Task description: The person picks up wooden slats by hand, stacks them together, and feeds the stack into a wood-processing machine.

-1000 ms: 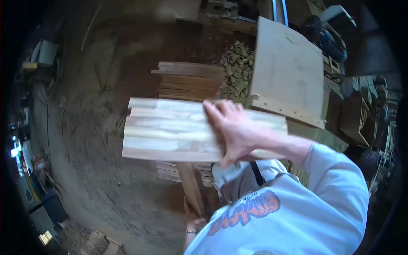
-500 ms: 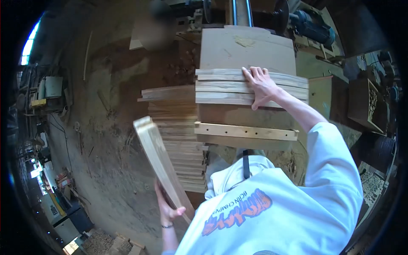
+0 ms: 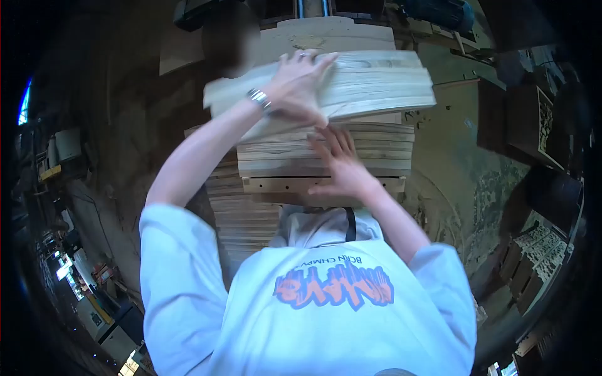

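A bundle of pale wooden strips [image 3: 376,81] is in my left hand [image 3: 301,88], raised over the far part of the board [image 3: 338,31] and slightly tilted. My fingers lie over its far side, with the thumb at its near edge. Closer to my body, more strips [image 3: 276,156] lie side by side on the board, by a wooden rail with dark holes [image 3: 266,185]. My right hand [image 3: 345,169] rests on these strips, fingers spread, its fingertips just below the raised bundle.
A tall stack of strips [image 3: 244,216] stands left of the board, near my body. A motor [image 3: 439,12] is at the top right. Two metal rails [image 3: 312,7] run beyond the board. An open box [image 3: 530,119] stands at the right.
My left hand has brought its bundle from the lower left up over the board. The strips on the board and my right hand are now nearer the holed rail.
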Demonstrator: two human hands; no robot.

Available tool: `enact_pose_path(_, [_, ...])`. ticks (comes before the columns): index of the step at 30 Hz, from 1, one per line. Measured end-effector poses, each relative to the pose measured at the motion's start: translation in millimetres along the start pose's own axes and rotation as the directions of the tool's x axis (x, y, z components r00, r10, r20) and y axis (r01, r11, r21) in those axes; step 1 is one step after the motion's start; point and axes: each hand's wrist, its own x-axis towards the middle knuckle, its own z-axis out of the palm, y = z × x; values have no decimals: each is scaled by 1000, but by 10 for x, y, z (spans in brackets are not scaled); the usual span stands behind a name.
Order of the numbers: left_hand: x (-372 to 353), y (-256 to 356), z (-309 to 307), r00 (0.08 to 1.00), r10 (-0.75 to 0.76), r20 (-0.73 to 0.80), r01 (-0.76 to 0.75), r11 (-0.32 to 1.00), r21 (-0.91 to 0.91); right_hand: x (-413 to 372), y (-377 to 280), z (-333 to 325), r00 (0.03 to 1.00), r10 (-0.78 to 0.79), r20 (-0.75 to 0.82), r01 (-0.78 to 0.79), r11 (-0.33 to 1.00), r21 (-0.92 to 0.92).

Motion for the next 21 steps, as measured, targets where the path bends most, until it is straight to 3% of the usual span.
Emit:
enact_pose_path(1, [241,-68,157,999,34,33,-38,994,106,-112,-96,-61,998,29,-61,-21,990,136])
enact_pose_path(2, [415,-126,282,999,44,18,-46,993,104,-293,-116,-99,997,29,-65,-21,993,120])
enact_pose_path(4, [698,-203,509,976,118,184,-175,926,335,-737,-12,-173,943,282,-174,-201,903,379])
enact_pose_path(5, [780,-238,603,976,117,183,-173,931,323,-904,76,-219,854,412,-318,-288,883,370])
enact_pose_path(7, [827,-274,773,971,62,231,-90,990,112,-1132,322,-269,575,660,-483,-568,748,344])
enact_pose_path(8, [738,-225,695,968,47,247,-72,993,93,-1194,506,-243,516,672,-532,-649,711,269])
enact_pose_path(9, [636,-255,781,964,42,261,-66,994,83,-1279,764,-99,473,773,-424,-675,627,389])
enact_pose_path(10, [514,-323,892,991,69,112,-67,998,-18,-1358,996,9,432,851,-297,-693,525,495])
enact_pose_path(11, [380,-427,952,997,71,-43,-76,991,-111,-1378,1138,-22,443,853,-276,-693,521,498])
enact_pose_path(13, [-311,-476,751,915,-85,-395,-40,954,-298,-1394,1264,-74,467,870,154,-748,296,594])
enact_pose_path(15, [-1158,-717,746,756,-427,-496,200,873,-446,-1381,1291,-229,494,806,326,-702,148,697])
enact_pose_path(16, [-1615,-949,954,700,-613,-366,346,740,-577,-1386,1306,-233,490,800,346,-709,135,692])
enact_pose_path(17, [-2007,-1143,1253,611,-762,-216,468,567,-678,-1443,1396,-206,484,752,447,-685,7,729])
enact_pose_path(19, [-2470,-1196,1660,652,-713,257,447,87,-890,-1568,1609,-117,519,695,496,-675,-22,737])
enact_pose_path(21, [-2535,-1042,1810,648,-704,291,385,-28,-923,-1532,1650,-137,538,663,521,-665,-46,746])
